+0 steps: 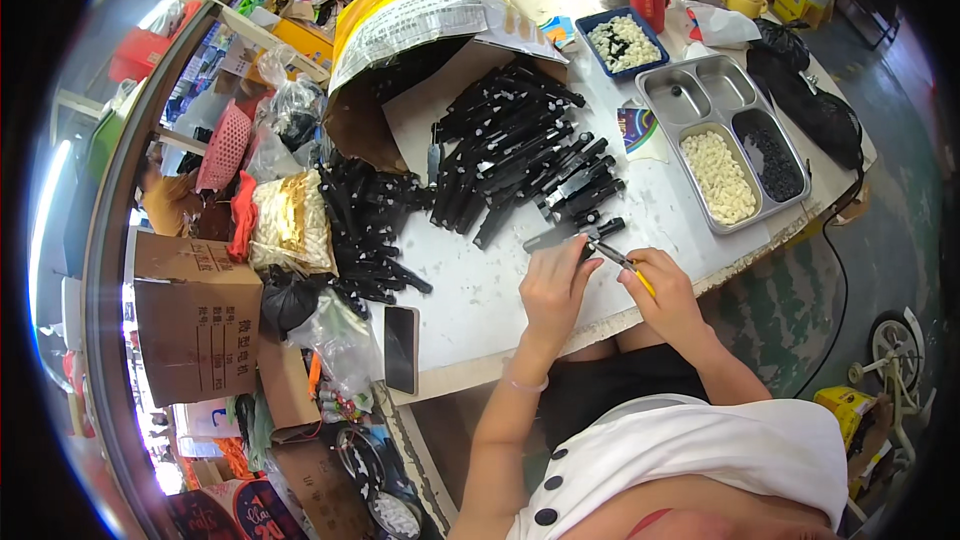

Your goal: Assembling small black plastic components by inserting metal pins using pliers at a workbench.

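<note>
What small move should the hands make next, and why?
Probably steady the dark piece in the left hand while the right hand aligns the yellow-handled tool: its metal end sits close beside that piece, though whether they touch is unclear.

Left fingers (565, 265) seem pinched; right fingers (655, 262) curl; forearms (503, 425) angle inward.

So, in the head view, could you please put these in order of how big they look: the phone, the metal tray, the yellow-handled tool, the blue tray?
1. Metal tray
2. Blue tray
3. Phone
4. Yellow-handled tool, by its visible part; the right hand covers some.
</note>
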Demonstrator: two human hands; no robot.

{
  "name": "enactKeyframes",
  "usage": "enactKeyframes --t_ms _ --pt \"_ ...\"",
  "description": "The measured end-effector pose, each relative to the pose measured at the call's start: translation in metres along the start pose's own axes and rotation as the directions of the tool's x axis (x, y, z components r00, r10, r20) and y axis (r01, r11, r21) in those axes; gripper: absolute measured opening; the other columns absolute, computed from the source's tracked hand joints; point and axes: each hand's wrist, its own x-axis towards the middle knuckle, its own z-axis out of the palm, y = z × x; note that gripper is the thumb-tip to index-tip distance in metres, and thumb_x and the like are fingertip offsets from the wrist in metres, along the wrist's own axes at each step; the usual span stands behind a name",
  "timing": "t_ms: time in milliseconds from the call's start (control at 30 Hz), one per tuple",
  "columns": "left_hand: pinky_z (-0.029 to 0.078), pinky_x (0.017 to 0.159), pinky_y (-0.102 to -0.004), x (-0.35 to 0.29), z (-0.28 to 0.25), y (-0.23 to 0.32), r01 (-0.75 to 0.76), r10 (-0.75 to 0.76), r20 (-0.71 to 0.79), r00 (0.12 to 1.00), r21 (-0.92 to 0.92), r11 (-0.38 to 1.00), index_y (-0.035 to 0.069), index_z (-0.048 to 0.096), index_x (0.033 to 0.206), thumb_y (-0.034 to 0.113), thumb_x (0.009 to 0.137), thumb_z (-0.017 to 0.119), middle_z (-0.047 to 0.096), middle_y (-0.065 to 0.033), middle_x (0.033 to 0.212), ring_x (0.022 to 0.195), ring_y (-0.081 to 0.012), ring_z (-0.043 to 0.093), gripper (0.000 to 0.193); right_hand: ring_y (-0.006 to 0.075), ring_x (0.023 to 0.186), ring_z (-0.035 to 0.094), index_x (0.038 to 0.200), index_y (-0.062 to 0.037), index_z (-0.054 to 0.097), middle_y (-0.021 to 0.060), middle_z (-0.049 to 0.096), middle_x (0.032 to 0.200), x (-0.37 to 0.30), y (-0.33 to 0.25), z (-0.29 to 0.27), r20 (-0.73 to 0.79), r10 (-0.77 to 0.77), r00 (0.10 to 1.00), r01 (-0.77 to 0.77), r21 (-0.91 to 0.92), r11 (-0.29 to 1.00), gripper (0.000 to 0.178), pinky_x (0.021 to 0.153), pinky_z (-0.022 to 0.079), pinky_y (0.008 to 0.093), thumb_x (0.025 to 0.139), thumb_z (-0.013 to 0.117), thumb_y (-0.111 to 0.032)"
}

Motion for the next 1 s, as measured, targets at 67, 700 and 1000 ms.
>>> enactKeyframes --t_ms 67,700,1000 --pt "0.048 0.057 -0.0311 0.001 -0.006 0.003 -0.040 0.040 -0.006 0.999 0.045 0.998 0.004 0.064 0.101 0.011 0.070 0.077 0.064 -0.0074 0.080 0.068 -0.0216 0.059 0.034 0.0313 0.082 0.055 0.080 0.0052 0.059 0.0143 0.059 0.091 0.002 -0.006 0.000 0.029 -0.012 0.999 0.013 -0.001 1.000 0.021 0.072 0.045 0.0381 0.086 0.060 -0.014" --pt "0.048 0.081 -0.0349 -0.109 -0.148 -0.010 0.609 -0.393 0.830 0.396 0.083 0.789 0.002 0.060 0.116 0.023 0.087 0.062 0.067 -0.0149 0.101 0.091 -0.0302 0.064 0.036 0.0267 0.084 0.061 0.084 0.0010 0.063 0.0121 0.062 0.092 -0.032 -0.005 -0.002 0.323 0.102 0.941 -0.209 0.316 0.925 0.020 0.072 0.047 0.0315 0.088 0.060 -0.019" --pt "0.039 0.092 -0.0410 0.012 0.044 0.001 -0.205 0.106 0.334 0.937 0.276 0.939 0.005 0.057 0.112 0.006 0.079 0.060 0.059 -0.0116 0.103 0.102 -0.0287 0.054 0.033 0.0154 0.077 0.056 0.074 0.0028 0.063 0.0089 0.060 0.087 -0.022 -0.009 -0.030 0.055 0.190 0.980 -0.197 0.350 0.916 0.030 0.070 0.043 0.0261 0.092 0.052 -0.017"
